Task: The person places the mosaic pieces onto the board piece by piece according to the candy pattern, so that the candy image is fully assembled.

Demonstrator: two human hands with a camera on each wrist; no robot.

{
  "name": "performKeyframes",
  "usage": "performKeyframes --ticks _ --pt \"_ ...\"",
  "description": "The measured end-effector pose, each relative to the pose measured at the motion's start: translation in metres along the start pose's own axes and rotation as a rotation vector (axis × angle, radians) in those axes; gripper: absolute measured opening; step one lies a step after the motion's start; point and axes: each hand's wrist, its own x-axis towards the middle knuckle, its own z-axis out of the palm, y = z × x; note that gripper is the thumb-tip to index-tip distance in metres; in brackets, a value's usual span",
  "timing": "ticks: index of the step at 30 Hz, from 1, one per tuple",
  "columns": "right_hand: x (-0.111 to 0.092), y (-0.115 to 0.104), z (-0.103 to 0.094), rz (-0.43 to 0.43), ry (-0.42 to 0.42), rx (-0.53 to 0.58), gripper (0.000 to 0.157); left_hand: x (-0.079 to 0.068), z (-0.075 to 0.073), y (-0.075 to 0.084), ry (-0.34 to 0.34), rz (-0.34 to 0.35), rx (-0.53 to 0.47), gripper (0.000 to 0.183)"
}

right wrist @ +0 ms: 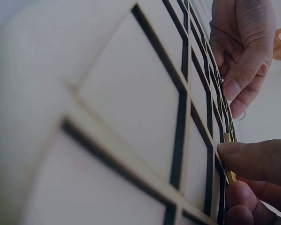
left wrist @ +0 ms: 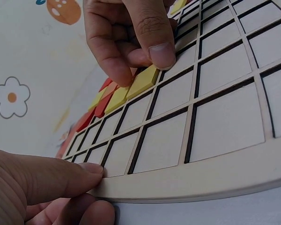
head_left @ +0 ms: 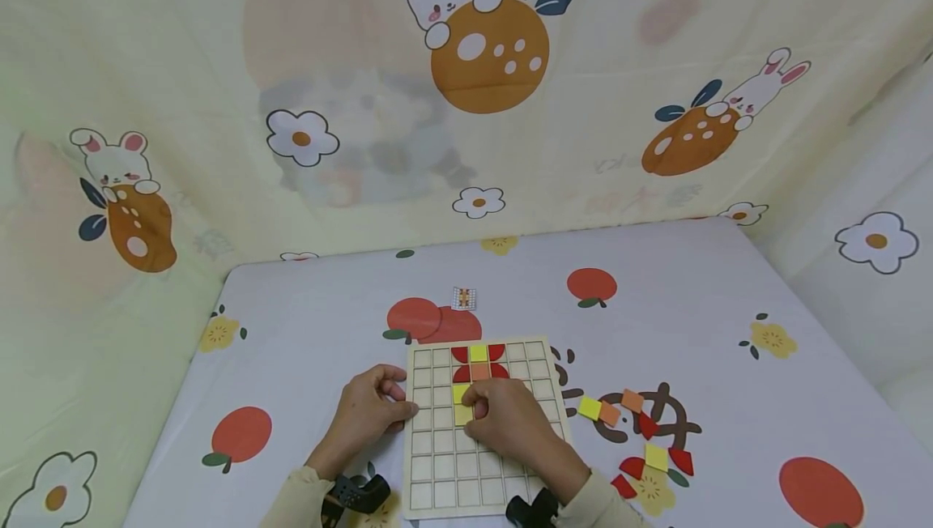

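2 yel. tiles [head_left: 462, 415] at R hand [head_left: 512, 424], joint axis prob. fwd.

Plain beige fabric sleeves [head_left: 295, 500] are worn, with a chunky black wrist camera [head_left: 362, 495] on the left arm and a compact black wrist camera [head_left: 530, 510] on the right.

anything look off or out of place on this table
Nothing looks visibly spilled or broken. The one untidy spot is the loose pieces in red, yellow and orange, scattered at mixed angles to the right of the grid board, unlike the neatly lined-up tiles in its cells.
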Motion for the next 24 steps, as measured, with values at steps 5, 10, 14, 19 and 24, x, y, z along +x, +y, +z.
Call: performKeyframes --ticks 5,10,14,19,24 --pt "-0.001 0.002 -0.002 -0.006 -0.007 0.024 0.022 0.000 0.000 0.001 0.005 -0.002 0.006 0.044" --pt "-0.008 0.007 -0.013 0.023 0.042 0.070 0.025 -0.001 0.001 0.002 0.008 -0.010 0.001 0.045" --pt "-0.019 0.017 -0.034 0.126 0.132 0.083 0.029 -0.002 0.001 0.002 0.007 -0.009 -0.003 0.045" --pt "-0.035 0.040 -0.067 0.257 0.216 0.014 0.031 -0.002 0.001 0.003 0.004 -0.002 -0.001 0.044" --pt "-0.050 0.068 -0.091 0.297 0.216 -0.078 0.034 -0.002 0.000 0.003 0.001 -0.008 -0.004 0.044"
